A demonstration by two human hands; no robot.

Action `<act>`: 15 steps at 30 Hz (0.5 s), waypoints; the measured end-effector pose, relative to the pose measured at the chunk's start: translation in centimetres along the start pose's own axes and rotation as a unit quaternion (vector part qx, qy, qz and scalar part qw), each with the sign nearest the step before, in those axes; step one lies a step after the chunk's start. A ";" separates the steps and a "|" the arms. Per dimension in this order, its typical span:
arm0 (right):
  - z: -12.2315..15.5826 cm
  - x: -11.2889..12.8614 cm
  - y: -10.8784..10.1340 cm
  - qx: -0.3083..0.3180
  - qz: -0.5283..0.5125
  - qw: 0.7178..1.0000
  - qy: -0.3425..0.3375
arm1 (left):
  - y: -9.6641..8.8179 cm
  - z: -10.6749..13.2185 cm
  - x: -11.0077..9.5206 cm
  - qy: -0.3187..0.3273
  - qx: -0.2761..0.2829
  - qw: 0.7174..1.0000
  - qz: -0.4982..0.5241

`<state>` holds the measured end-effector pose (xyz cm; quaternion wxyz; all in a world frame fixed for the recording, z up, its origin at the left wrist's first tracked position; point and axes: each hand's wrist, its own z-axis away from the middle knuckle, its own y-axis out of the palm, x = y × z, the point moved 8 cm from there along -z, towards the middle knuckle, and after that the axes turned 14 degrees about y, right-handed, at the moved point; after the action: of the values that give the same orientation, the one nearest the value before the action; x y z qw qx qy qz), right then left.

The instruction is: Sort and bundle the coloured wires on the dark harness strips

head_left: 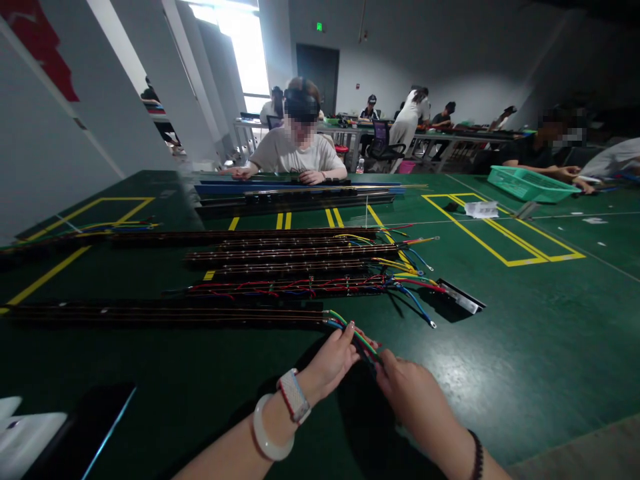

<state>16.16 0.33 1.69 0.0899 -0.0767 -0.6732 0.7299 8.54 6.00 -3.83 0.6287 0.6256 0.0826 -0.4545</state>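
A long black strip (200,315) with thin copper-coloured lines lies across the green table. Several wires (366,342), green, yellow and blue among them, run out of its right end. My left hand (336,360) is closed around these wires near the strip, thumb on top. Farther along the same bundle, my right hand (413,387) grips it with curled fingers. The wires' far ends are hidden under the right hand. Beyond lie several similar strips (295,255), with lugged blue wires (417,305) at their right ends.
Across the table (540,333) sits a co-worker (300,150) behind blue and black rails (300,189). A green basket (533,185) stands at the far right, near another person. A black, glossy-edged object (100,427) is at the lower left.
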 end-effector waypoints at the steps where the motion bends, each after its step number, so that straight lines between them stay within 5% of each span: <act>1: -0.2 -0.4 -0.1 0.026 -0.024 0.999 0.007 | 0.0 0.0 0.0 0.001 0.000 1.000 -0.002; 8: -1.1 -2.0 0.0 0.156 -0.206 0.965 0.040 | -0.2 0.1 0.0 0.013 0.013 0.999 -0.040; 15: -1.8 -3.5 2.7 0.257 -0.353 0.896 0.078 | -0.1 0.6 -0.4 0.016 -0.002 0.998 -0.063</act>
<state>19.94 1.02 -1.17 0.4109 0.1351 -0.4355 0.7894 7.99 5.71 -3.51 0.5984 0.6252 0.1333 -0.4830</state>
